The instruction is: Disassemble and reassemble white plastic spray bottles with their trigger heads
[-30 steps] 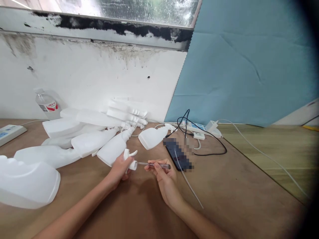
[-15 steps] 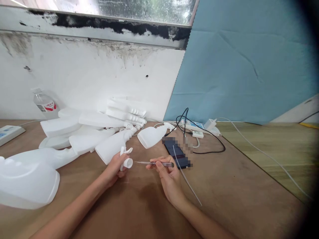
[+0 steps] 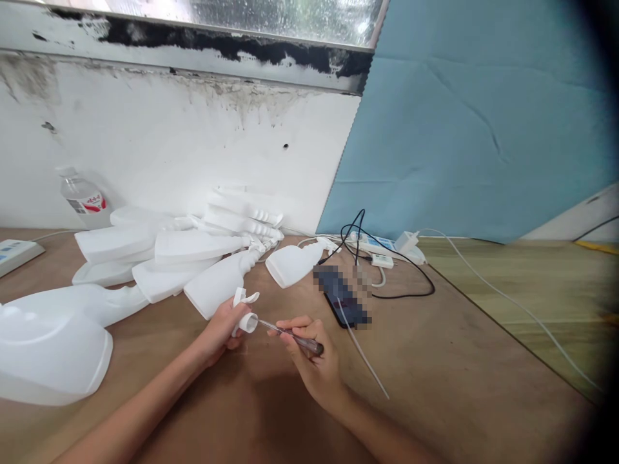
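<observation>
My left hand (image 3: 226, 327) is closed around a white trigger spray head (image 3: 248, 322), its round open collar facing right. In my right hand (image 3: 309, 354) is a thin screwdriver (image 3: 304, 343) with a clear handle and dark end. Its slim metal shaft points up and left, and the tip is at the collar's opening; how far in it reaches I cannot tell. Beyond my left hand lies a white spray bottle (image 3: 213, 283). Another white spray bottle (image 3: 293, 263) lies on the brown table (image 3: 416, 367), between the pile and the phone.
Several white bottles (image 3: 188, 245) are piled at the left and back. A phone (image 3: 343, 299) lies right of centre, with a thin white tube (image 3: 362, 354) over it. Power strip (image 3: 382, 245) and black cable (image 3: 406, 296) lie behind. A clear water bottle (image 3: 84, 196) stands by the wall.
My right hand has moved left and down, tilting the screwdriver so its tip now meets the collar of the spray head. My left hand has barely moved.
</observation>
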`<action>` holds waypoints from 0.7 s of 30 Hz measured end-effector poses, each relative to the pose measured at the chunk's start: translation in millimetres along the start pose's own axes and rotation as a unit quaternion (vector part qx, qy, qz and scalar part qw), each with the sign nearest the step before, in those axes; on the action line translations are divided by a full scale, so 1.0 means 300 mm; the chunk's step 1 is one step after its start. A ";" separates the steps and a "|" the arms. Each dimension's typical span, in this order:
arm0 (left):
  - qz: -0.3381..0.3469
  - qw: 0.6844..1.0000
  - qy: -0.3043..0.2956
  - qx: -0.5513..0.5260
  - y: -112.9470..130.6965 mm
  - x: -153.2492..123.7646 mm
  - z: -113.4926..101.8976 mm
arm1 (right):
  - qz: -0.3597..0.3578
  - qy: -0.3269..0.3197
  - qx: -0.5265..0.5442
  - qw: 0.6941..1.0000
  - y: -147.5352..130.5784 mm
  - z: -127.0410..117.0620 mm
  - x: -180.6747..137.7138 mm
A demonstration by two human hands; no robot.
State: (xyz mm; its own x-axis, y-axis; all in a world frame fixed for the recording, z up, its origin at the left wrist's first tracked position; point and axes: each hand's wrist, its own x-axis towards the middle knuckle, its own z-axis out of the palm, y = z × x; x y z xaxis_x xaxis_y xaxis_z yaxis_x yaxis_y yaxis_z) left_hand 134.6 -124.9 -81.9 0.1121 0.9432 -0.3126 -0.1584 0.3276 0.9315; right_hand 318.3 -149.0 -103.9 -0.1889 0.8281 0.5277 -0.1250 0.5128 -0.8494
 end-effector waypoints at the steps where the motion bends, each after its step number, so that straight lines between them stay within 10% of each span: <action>1: 0.000 1.000 -0.001 0.001 -0.001 0.001 -0.003 | 0.002 -0.003 -0.005 1.000 -0.003 -0.002 0.005; 21: -0.025 0.999 -0.014 -0.029 -0.005 0.026 -0.042 | 0.176 0.122 0.153 0.965 -0.042 0.015 0.031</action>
State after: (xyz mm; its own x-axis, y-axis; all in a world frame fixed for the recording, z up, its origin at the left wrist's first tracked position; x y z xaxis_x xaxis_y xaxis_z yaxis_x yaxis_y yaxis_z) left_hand 123.3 -117.4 -88.1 0.1490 0.9243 -0.3515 -0.2088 0.3769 0.9024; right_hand 313.7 -148.7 -88.3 -0.0422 0.9864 0.1589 -0.3839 0.1309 -0.9141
